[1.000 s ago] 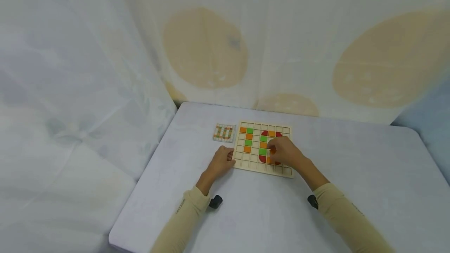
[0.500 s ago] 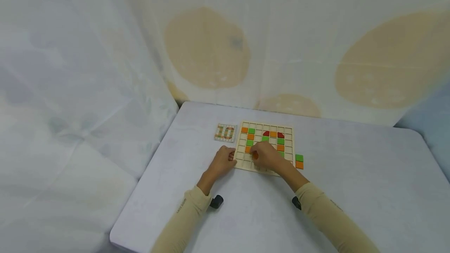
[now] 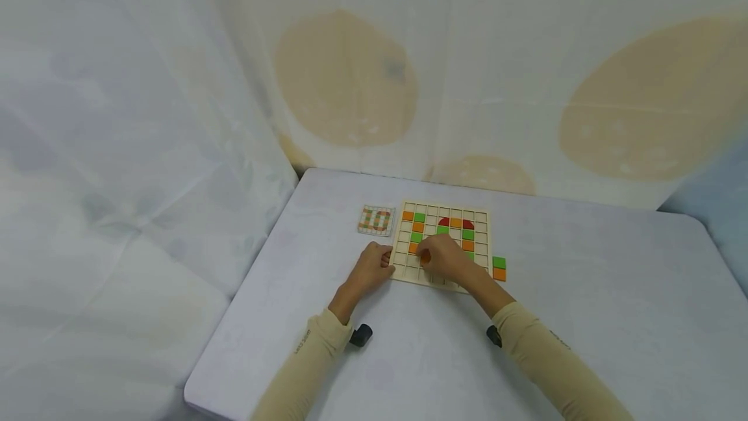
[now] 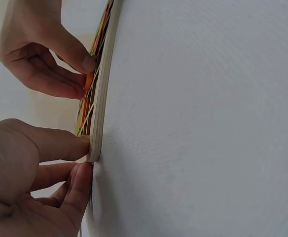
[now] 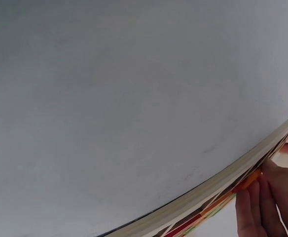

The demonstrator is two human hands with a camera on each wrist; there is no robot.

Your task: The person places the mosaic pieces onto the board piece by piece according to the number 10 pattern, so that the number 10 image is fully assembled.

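Note:
A wooden grid board [image 3: 480, 253] lies on the table with orange, green and red tiles set in it. My right hand [image 3: 429, 257] hovers over its near-left part and pinches an orange tile [image 3: 424, 256] between thumb and fingers. The left wrist view shows that hand [image 4: 85, 79] with the orange tile [image 4: 89, 81] at the board's surface. In the right wrist view the fingertips [image 5: 255, 202] hold the orange tile [image 5: 247, 181] by the board's edge [image 5: 218, 185]. My left hand [image 3: 386, 262] grips the board's near-left corner [image 4: 95, 150] with curled fingers.
A small pattern card [image 3: 376, 220] showing "10" lies left of the board. A loose green tile [image 3: 498, 262] and a loose orange tile [image 3: 499, 273] sit on the table just right of the board. Draped cloth hangs behind and left of the pale table [image 3: 584, 317].
My right hand has moved from the board's right half to its near-left part, uncovering two loose tiles to the right of the board. The left hand has stayed at the corner.

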